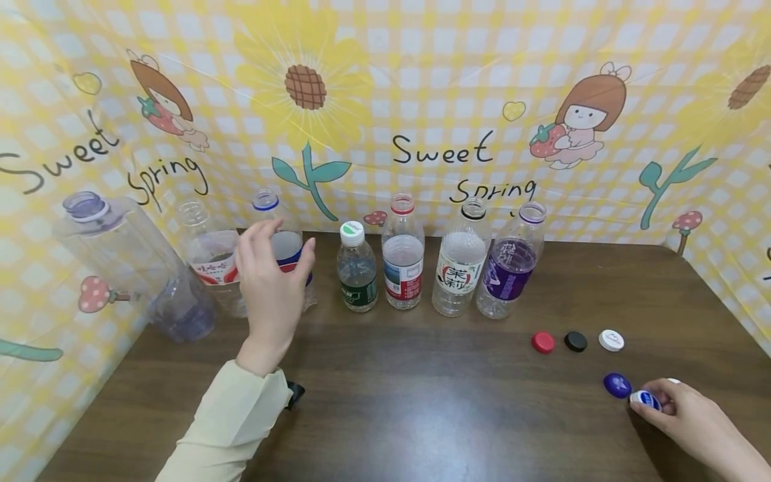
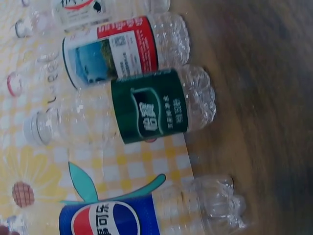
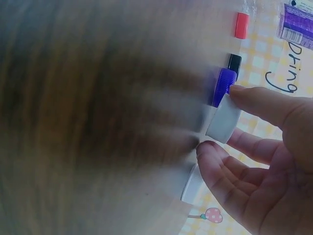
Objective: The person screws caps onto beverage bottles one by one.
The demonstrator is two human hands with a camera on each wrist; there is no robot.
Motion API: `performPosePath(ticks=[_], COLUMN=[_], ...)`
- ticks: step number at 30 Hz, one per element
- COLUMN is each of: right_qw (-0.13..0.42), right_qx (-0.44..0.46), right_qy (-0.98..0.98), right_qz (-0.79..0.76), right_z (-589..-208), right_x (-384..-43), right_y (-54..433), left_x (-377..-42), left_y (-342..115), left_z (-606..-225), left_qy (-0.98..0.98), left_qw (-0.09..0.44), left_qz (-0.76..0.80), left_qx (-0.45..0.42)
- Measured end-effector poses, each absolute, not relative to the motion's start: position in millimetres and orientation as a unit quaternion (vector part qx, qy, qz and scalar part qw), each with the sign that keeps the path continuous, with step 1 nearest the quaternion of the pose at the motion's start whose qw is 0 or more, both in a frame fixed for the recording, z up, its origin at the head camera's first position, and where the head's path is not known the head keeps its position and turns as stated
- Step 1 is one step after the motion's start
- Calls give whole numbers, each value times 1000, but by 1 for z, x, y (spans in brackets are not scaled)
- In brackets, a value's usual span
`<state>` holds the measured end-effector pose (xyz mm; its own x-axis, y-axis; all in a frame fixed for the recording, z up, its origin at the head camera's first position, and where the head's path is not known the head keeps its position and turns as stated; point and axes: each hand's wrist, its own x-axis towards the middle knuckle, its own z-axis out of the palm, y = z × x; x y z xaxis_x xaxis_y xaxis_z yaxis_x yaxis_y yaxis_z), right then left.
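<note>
In the head view my left hand (image 1: 274,288) is raised before the Pepsi bottle (image 1: 288,248), thumb and fingers spread apart with nothing seen between them. That bottle has a blue neck ring and no cap; the left wrist view shows its label (image 2: 107,218) and a fingertip beside its neck. At the right, my right hand (image 1: 687,408) pinches a white bottle cap with a blue top (image 1: 647,400) between thumb and fingers. A purple cap (image 1: 617,385) lies against or just beside it. Another white cap (image 3: 192,185) is partly hidden behind the right hand.
Red (image 1: 543,343), black (image 1: 575,341) and white caps (image 1: 612,340) lie in a row. Several bottles line the table's back: a large clear one (image 1: 144,268), a green-label one (image 1: 358,274) with its cap on, and a purple-label one (image 1: 510,268). A patterned cloth (image 1: 421,87) hangs behind.
</note>
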<state>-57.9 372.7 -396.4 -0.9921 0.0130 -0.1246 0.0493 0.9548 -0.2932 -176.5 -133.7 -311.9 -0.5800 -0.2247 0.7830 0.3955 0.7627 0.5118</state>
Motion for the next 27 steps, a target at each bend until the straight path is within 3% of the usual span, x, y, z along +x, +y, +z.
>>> performPosePath(ticks=[15, 27], right_qw=[63, 19], right_qx=[29, 13], right_qy=[985, 982], right_qz=[-160, -188], right_z=[-389, -369], right_x=[-57, -52], right_y=[372, 352], left_x=[-189, -191], left_y=[-145, -144], left_z=[-308, -308], left_qy=[-870, -878], left_qw=[310, 302], left_qz=[-376, -363], left_qx=[69, 77])
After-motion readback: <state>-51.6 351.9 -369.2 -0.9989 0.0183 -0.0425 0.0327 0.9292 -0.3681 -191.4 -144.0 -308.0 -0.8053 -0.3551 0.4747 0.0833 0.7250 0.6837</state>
